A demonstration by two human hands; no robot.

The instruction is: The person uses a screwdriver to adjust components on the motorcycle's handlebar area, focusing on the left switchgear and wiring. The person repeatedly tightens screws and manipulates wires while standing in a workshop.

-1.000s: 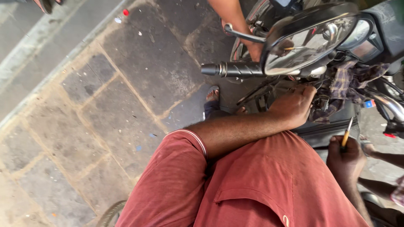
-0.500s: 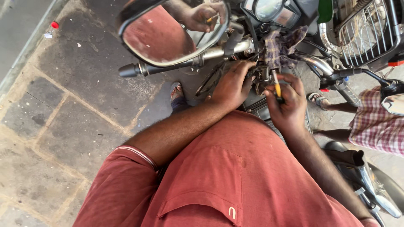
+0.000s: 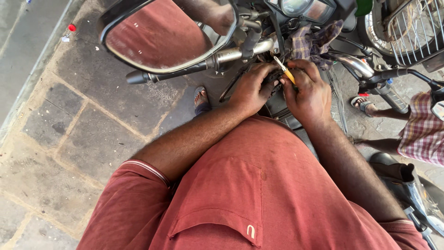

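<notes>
Nearest the camera is the red shirt [image 3: 259, 194], and both bare forearms run forward from it to meet over the middle of the motorcycle, just below the handlebar [image 3: 240, 52]. The hands are close together, nearly touching. The right hand [image 3: 309, 92] is closed around a yellow-handled screwdriver [image 3: 286, 71], its metal tip pointing up and left toward the parts under the bar. The left hand [image 3: 252, 88] is curled with its fingers pressed into the same dark spot, seemingly steadying a part there; whether it grips anything I cannot tell, since the fingertips are hidden.

The step in hand looks like working a small fastener or fitting in the steering area, with the tool held ready but not clearly seated. The next move likely calls for seating the tip squarely while the left hand holds the part firm, in a cramped, shadowed gap.

Just beyond lie a checked rag [image 3: 314, 41] draped over the bar, then the mirror [image 3: 166, 34] and the gauges [image 3: 307, 8]. Far right, another person's leg [image 3: 393, 113] in a sandal stands beside a spoked wheel [image 3: 411, 25].
</notes>
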